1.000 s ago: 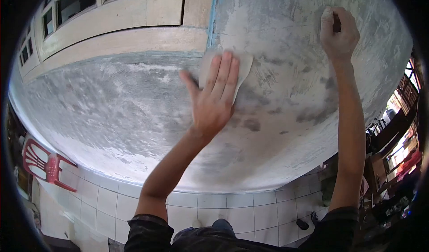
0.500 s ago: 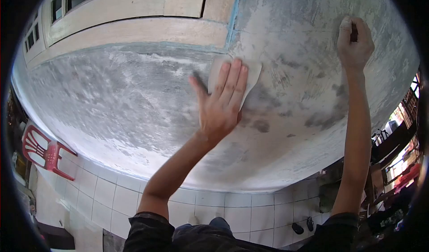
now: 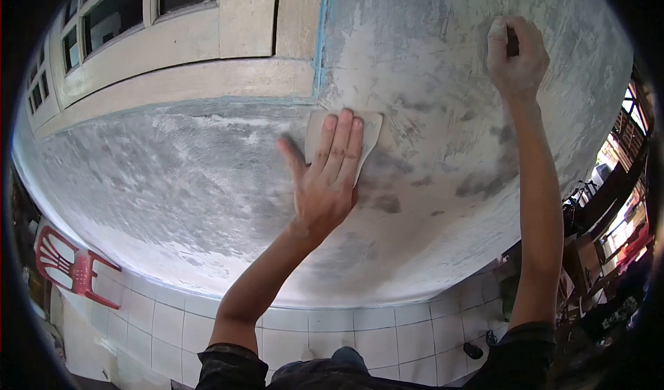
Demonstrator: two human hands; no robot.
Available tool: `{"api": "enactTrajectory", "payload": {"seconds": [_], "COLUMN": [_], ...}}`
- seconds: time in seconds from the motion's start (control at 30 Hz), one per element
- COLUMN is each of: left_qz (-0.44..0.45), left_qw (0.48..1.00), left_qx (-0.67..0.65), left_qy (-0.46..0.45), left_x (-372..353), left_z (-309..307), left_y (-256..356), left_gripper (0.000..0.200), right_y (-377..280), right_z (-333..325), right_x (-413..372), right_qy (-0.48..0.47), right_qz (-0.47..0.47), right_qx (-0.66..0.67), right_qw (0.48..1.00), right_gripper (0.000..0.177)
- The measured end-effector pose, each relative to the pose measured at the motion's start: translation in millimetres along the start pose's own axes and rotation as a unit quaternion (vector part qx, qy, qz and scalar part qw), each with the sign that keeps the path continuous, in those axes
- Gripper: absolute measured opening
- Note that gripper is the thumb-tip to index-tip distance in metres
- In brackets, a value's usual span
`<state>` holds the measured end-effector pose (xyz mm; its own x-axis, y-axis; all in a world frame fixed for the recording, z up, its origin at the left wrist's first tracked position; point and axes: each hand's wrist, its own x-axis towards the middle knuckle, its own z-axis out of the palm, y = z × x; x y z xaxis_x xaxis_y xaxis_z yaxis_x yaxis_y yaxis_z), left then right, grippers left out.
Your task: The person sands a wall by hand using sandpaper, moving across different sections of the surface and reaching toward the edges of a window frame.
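My left hand (image 3: 325,175) lies flat against a grey, patchy wall (image 3: 221,175), just below the corner of a cream wooden window frame (image 3: 200,82). Under its fingers is a pale sheet of paper (image 3: 370,131), pressed to the wall, its edges showing at both sides. The thumb is spread away from the fingers. My right hand (image 3: 519,58) rests against the wall at the upper right, its fingers curled round toward the thumb with a dark gap between them. Whether anything is inside that curl cannot be made out.
A red plastic chair (image 3: 81,272) stands on the white tiled floor (image 3: 297,328) at the lower left. Dark footwear (image 3: 473,350) lies on the tiles at the lower right. Cluttered furniture and cloth (image 3: 622,272) fill the far right edge.
The view has shifted, so the wall, window frame and both hands appear further left, with more window panes showing. Against the wall, both hands look nearly unmoved, and the paper stays under my left hand.
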<state>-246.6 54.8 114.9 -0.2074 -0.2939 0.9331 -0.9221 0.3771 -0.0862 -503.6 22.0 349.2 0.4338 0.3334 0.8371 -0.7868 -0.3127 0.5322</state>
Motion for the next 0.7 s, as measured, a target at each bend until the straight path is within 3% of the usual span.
{"api": "enactTrajectory", "payload": {"seconds": [0.27,0.5,0.7], "left_qz": [-0.011,-0.017,-0.001], "left_qw": [0.994,1.000,0.984], "left_qx": [-0.027,-0.017,-0.004], "left_qy": [0.103,0.010,0.179], "left_x": [101.5,47.0,132.4], "left_z": [-21.7,-17.5,-31.2], "left_y": [-1.0,-0.4,-11.7], "left_gripper": [0.055,0.056,0.057], "right_y": [-4.1,-11.3,-11.7], "right_z": [-1.0,-6.0,-6.7], "right_x": [3.4,6.7,7.2], "right_qy": [0.015,-0.004,0.000], "right_qz": [-0.018,0.016,0.016], "right_qx": [-0.001,0.008,0.018], "right_qw": [1.000,1.000,1.000], "right_gripper": [0.007,0.011,0.012]}}
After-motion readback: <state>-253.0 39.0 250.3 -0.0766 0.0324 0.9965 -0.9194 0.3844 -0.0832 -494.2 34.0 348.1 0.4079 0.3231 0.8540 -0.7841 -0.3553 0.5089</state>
